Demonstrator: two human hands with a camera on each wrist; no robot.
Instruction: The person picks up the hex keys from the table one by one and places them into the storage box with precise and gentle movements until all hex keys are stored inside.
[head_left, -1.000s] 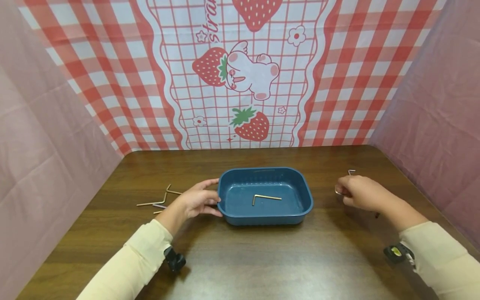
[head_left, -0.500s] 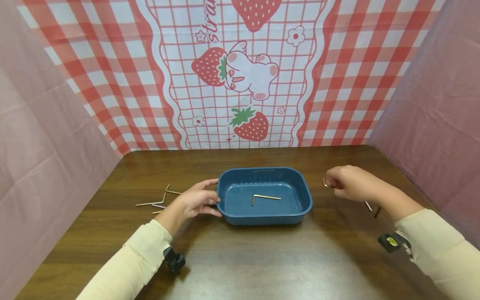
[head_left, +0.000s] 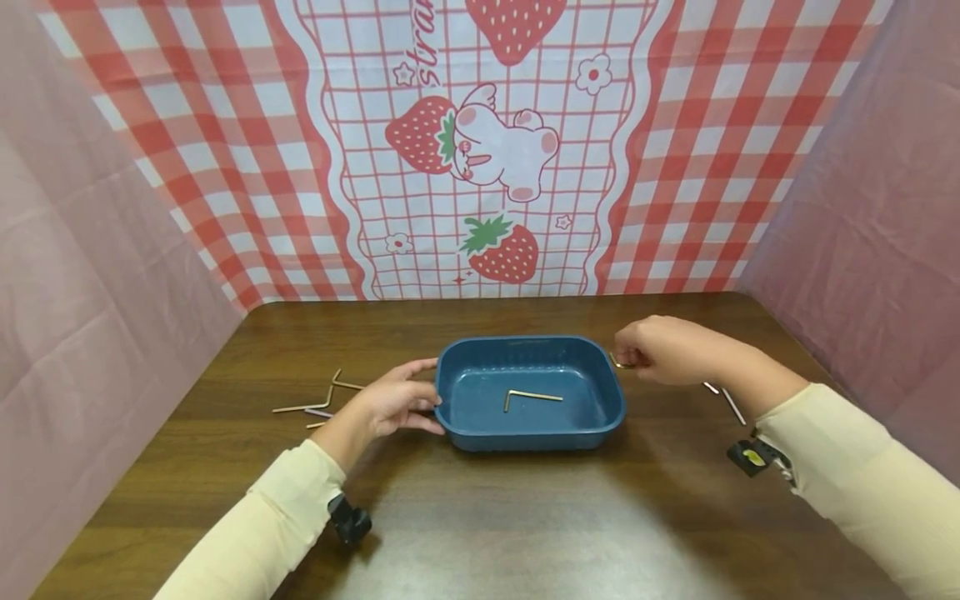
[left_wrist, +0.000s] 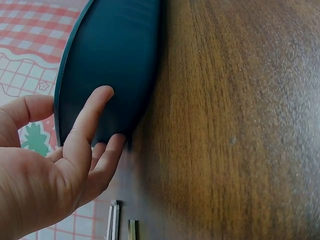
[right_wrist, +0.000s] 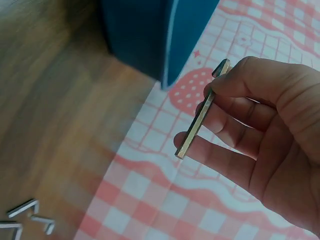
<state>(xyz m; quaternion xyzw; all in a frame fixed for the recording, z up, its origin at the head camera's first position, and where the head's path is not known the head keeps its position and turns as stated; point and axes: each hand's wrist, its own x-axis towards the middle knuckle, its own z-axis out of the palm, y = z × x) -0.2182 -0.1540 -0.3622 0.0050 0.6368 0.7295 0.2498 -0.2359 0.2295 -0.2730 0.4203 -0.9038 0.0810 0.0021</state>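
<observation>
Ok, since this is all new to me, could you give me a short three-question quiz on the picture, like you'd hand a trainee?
1. Multiple choice: how many L-shaped keys lie inside the blue tray?
A) none
B) one
C) four

2. True or false: the right hand is empty.

3. Fill in the blank: the left hand touches the ____ end of the blue tray, as the person sees it.

Key:
1. B, one.
2. False; it pinches a gold-coloured key.
3. Left.
</observation>
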